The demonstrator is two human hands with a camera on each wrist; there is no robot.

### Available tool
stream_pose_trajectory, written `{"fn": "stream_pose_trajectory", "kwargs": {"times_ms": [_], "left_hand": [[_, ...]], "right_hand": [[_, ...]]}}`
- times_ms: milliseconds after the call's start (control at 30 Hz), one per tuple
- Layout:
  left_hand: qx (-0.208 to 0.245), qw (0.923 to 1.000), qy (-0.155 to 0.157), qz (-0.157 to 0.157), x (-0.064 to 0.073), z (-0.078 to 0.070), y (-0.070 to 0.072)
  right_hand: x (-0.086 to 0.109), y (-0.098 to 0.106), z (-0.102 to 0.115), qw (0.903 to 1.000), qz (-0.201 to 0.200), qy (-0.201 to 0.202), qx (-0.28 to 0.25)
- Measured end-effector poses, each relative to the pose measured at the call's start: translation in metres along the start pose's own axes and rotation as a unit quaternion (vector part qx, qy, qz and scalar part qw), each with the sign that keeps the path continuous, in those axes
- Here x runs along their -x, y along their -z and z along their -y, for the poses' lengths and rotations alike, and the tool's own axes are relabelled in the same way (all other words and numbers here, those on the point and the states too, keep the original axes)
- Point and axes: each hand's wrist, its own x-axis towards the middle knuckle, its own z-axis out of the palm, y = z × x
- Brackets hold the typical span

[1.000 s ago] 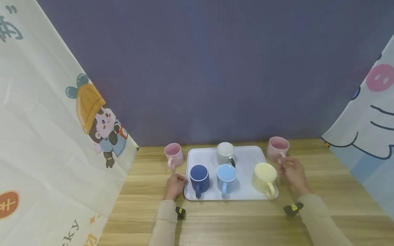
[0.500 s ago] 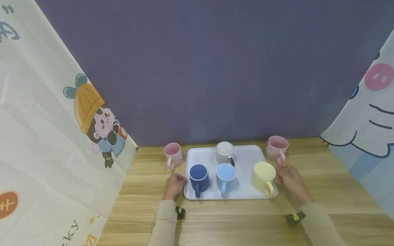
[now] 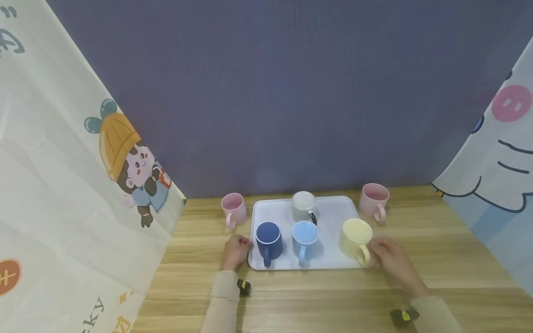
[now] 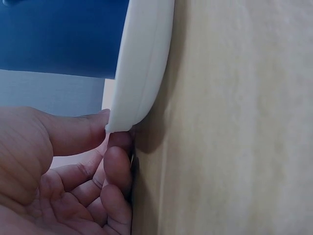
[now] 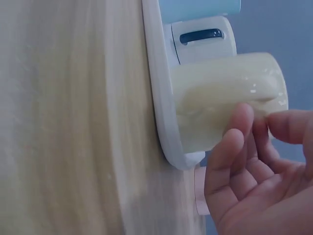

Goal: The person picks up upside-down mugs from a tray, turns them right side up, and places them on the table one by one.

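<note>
My left hand (image 3: pixel 236 252) pinches the left edge of a white tray (image 3: pixel 333 210); the left wrist view shows the thumb on its rim (image 4: pixel 142 73) and fingers underneath. On the tray stand a dark blue mug (image 3: pixel 269 243), a light blue mug (image 3: pixel 306 240), a white mug (image 3: pixel 303 208) with a black-marked handle and a yellow mug (image 3: pixel 354 240). Beside the yellow mug is my right hand (image 3: pixel 393 259), its fingers (image 5: pixel 225 152) loosely bent in front of the mug's side. Whether they touch it, I cannot tell.
One pink mug (image 3: pixel 234 210) stands on the wooden table (image 3: pixel 316 300) left of the tray, another pink mug (image 3: pixel 374 201) behind its right end. A dark wall panel (image 3: pixel 266 101) closes the back. Printed curtains (image 3: pixel 46 162) hang at both sides.
My right hand has left the handle of the right pink mug and come back toward me, beside the yellow mug. The left hand stays on the tray's edge.
</note>
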Motion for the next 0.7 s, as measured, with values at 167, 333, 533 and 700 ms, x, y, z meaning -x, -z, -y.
{"fn": "stream_pose_trajectory", "kwargs": {"times_ms": [167,333,533,700], "left_hand": [[0.000,1.0000,0.001,-0.004,0.001,-0.001,0.000],[0.006,1.0000,-0.005,-0.003,0.000,0.000,-0.001],[0.006,1.0000,0.003,0.003,0.000,0.001,0.000],[0.004,1.0000,0.003,0.004,-0.001,0.001,0.000]], "right_hand": [[0.009,-0.006,0.002,0.9998,0.010,-0.015,-0.011],[0.011,-0.014,0.006,0.9998,-0.004,-0.005,-0.021],[0.006,-0.016,0.008,0.9999,0.008,-0.006,-0.009],[0.004,-0.013,0.009,0.9994,0.018,-0.022,0.018]]}}
